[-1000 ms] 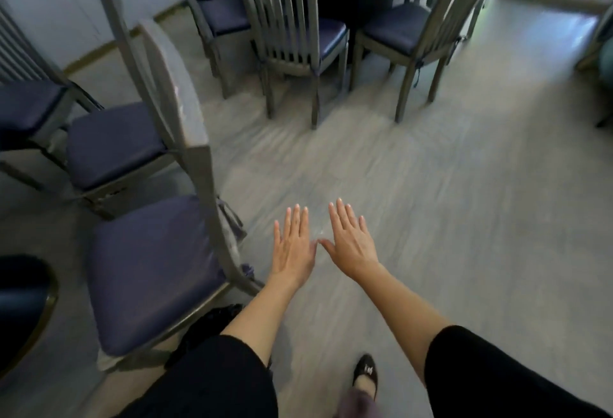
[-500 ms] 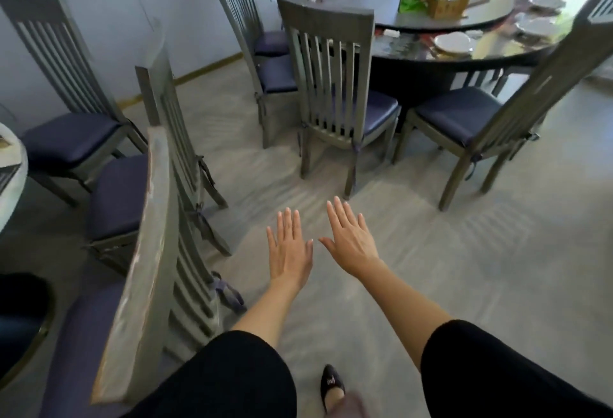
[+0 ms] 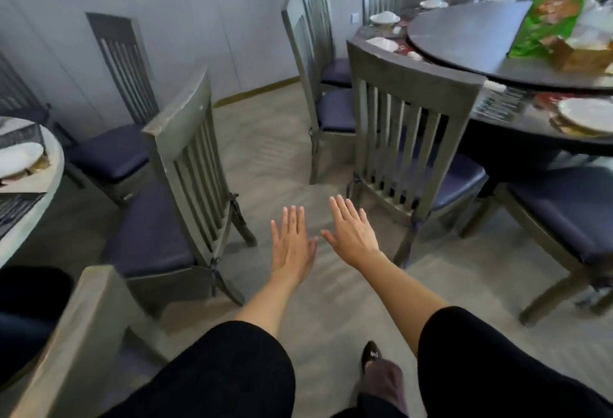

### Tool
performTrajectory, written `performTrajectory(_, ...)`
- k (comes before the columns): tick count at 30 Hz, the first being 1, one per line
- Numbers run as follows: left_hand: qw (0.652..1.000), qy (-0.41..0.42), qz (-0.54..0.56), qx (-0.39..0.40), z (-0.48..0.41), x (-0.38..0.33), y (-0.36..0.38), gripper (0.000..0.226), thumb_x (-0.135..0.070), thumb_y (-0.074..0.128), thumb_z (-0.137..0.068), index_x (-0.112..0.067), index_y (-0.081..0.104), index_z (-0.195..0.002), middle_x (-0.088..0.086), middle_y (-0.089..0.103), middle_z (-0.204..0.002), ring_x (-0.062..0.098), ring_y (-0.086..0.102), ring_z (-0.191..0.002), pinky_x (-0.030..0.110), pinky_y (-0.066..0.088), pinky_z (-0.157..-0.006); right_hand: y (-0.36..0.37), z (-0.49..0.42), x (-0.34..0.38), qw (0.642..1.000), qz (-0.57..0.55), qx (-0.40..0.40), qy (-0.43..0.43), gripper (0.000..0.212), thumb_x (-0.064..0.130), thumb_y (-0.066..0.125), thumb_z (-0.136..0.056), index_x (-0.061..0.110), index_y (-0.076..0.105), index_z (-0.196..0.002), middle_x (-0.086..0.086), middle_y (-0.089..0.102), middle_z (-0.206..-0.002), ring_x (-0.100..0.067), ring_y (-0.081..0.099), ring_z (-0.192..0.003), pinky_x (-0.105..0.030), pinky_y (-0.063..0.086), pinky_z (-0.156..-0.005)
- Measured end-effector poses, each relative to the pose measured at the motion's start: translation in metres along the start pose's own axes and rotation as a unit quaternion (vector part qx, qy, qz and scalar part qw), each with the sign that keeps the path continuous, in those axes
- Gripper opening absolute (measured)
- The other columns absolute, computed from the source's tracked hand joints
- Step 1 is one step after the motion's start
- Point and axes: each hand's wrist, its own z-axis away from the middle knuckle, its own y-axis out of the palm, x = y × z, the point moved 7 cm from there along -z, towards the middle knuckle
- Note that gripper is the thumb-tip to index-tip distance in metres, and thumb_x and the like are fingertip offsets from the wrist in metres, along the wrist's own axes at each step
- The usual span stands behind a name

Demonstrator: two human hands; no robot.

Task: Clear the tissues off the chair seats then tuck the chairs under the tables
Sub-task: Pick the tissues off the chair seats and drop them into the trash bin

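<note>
My left hand [image 3: 292, 245] and my right hand [image 3: 353, 235] are held out flat, palms down, fingers spread, over the floor, holding nothing. Ahead stands a grey slat-back chair [image 3: 408, 125] with a blue cushion, pulled out from the dark round table [image 3: 517, 125]. Another such chair [image 3: 185, 165] stands to the left, facing the white table [image 3: 30, 205]. A third chair [image 3: 570, 212] sits at the right. I see no tissue on any seat in view.
Further chairs [image 3: 318, 62] line the back by the wall. The dark table carries plates [image 3: 587, 115], a turntable and a green bag [image 3: 547, 16]. A chair back [image 3: 86, 334] stands close at my lower left. Bare floor lies under my hands.
The view has lifted and swung left; the dark table and its chairs now sit nearer on the right. Both hands remain flat and spread, in much the same pose.
</note>
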Motion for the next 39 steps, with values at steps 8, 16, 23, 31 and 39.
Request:
performTrajectory(8, 0.992, -0.124, -0.029, -0.017, -0.167, 0.049, -0.026, 0.073, -0.043, 0.043, -0.095, -0.013, 0.007, -0.150, 0.010, 0.010, -0.158, 0.027, 0.003, -0.146, 0.052, 0.001, -0.115, -0.014, -0.205, -0.019, 0.993, 0.012, 0.042, -0.113, 0.075, 0.044, 0.042, -0.097, 0.011, 0.003, -0.152, -0.007, 0.011, -0.160, -0.024, 0.009, -0.146, -0.043, 0.011, -0.117)
performTrajectory(16, 0.980, -0.198, -0.016, -0.019, -0.307, 0.119, -0.019, 0.073, -0.042, 0.041, -0.096, -0.015, 0.000, -0.150, 0.014, -0.005, -0.158, 0.029, -0.003, -0.145, 0.044, 0.003, -0.117, 0.002, -0.377, 0.022, 0.978, 0.020, 0.053, -0.201, 0.076, 0.044, 0.044, -0.096, 0.011, 0.004, -0.152, -0.007, 0.012, -0.159, -0.025, 0.011, -0.146, -0.044, 0.012, -0.117)
performTrajectory(23, 0.981, -0.190, 0.014, -0.029, -0.483, 0.181, -0.028, 0.073, -0.040, 0.042, -0.096, -0.014, 0.000, -0.150, 0.014, -0.010, -0.157, 0.030, -0.004, -0.145, 0.045, 0.004, -0.118, -0.006, -0.558, 0.049, 0.975, 0.023, 0.038, -0.217, 0.077, 0.044, 0.045, -0.096, 0.011, 0.004, -0.152, -0.008, 0.011, -0.159, -0.025, 0.010, -0.146, -0.043, 0.012, -0.118)
performTrajectory(31, 0.972, -0.224, 0.015, -0.074, -0.654, 0.258, -0.070, 0.074, -0.034, 0.047, -0.096, -0.015, 0.001, -0.151, 0.014, -0.010, -0.157, 0.029, -0.008, -0.145, 0.046, -0.001, -0.116, -0.012, -0.744, 0.085, 0.977, 0.018, 0.031, -0.211, 0.077, 0.045, 0.046, -0.096, 0.011, 0.005, -0.152, -0.008, 0.011, -0.159, -0.025, 0.011, -0.146, -0.044, 0.012, -0.117)
performTrajectory(39, 0.960, -0.273, 0.002, -0.071, -0.813, 0.374, -0.092, 0.073, -0.036, 0.045, -0.097, -0.018, 0.000, -0.150, 0.010, -0.008, -0.158, 0.030, -0.009, -0.145, 0.050, -0.001, -0.116, 0.011, -0.948, 0.159, 0.967, 0.018, 0.047, -0.251, 0.077, 0.048, 0.042, -0.096, 0.012, 0.003, -0.152, -0.007, 0.011, -0.159, -0.023, 0.010, -0.146, -0.045, 0.013, -0.118)
